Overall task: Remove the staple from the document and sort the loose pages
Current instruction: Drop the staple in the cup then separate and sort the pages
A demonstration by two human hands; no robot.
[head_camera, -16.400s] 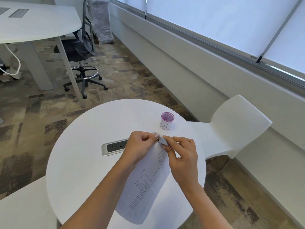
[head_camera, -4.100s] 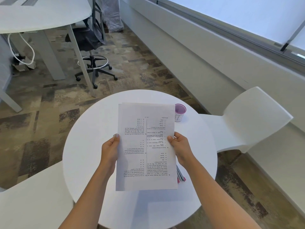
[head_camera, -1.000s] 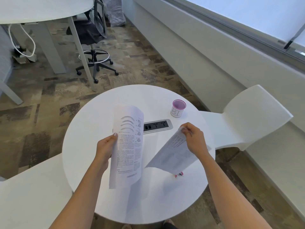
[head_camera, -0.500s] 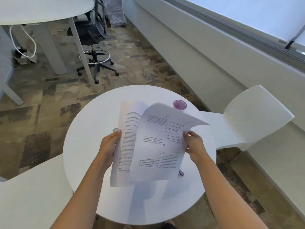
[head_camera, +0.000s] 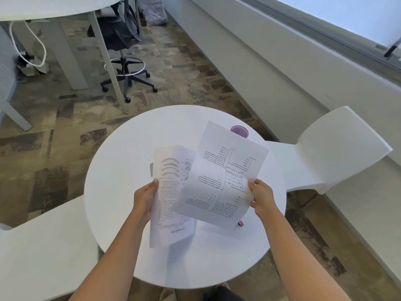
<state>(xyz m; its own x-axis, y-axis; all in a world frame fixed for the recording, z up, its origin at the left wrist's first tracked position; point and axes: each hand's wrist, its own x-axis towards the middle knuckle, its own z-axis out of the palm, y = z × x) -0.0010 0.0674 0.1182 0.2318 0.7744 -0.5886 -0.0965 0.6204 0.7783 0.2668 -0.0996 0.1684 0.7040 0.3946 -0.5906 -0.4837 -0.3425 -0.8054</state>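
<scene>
Head view: left hand and right hand each pinch a separate white printed page, apparently for sorting.

We look down on a round white worktop standing on mottled brown carpet. A purple-rimmed cup sits near its far edge, and part of a grey power outlet plate shows in the surface. Moulded white chairs stand at the right and the lower left. Beyond, a black swivel chair is tucked beside a larger white table, where a white cable loops to the floor.
</scene>
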